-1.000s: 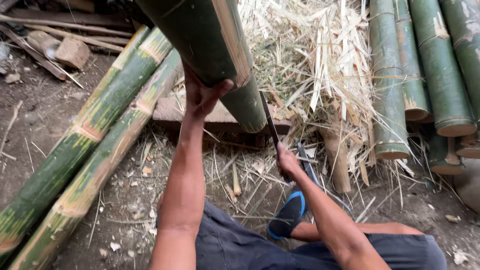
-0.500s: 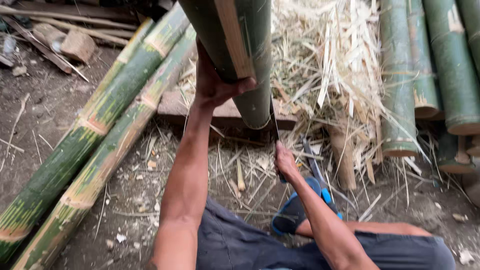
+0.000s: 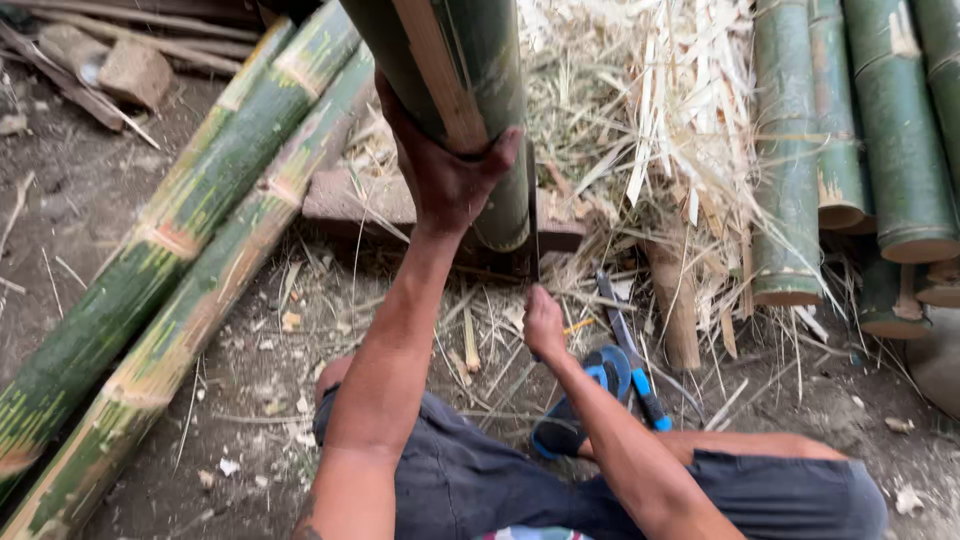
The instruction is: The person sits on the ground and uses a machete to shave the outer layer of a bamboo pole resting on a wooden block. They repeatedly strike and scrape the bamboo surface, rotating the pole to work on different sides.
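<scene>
My left hand (image 3: 450, 180) grips the thick green bamboo pole (image 3: 470, 90), its lower end resting on a brown wooden block (image 3: 370, 205), while my right hand (image 3: 543, 322) is closed around a dark narrow blade (image 3: 533, 225) just beside it.

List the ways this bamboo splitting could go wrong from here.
1. The left hand grips the upright bamboo pole close beside the long blade; a slip could likely cut the fingers.
2. The pole's lower end rests on a narrow wooden block; it may skid off under force.
3. The right hand holds the blade above the bent legs and the blue sandal, so a blade breaking through suddenly might swing toward them.
</scene>
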